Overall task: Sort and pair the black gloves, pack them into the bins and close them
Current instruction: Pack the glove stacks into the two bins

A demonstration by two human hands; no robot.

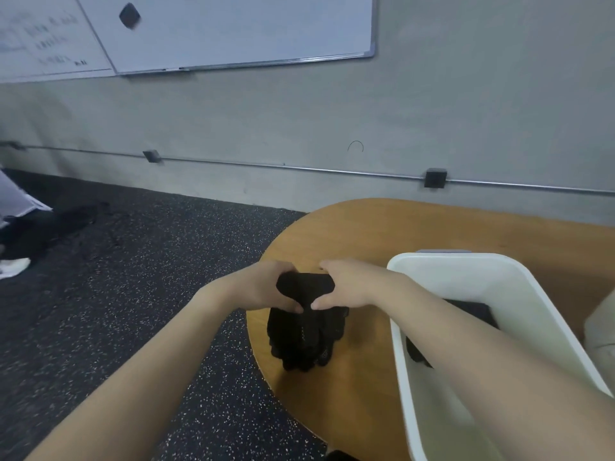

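Dark speckled floor (139, 294) at left, whiteboard (233, 31) on grey wall above. Left hand (263, 287) & right hand (349, 287) both grip the cuff end of a black knit gloves bundle (306, 337), fingers dangling over the rounded wood bench (349, 227). Smooth white plastic bin (499, 277) at right, w/ dark gloves inside.

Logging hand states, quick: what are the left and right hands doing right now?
Left hand: grips the black gloves at the cuff end.
Right hand: grips the same gloves' cuff end.
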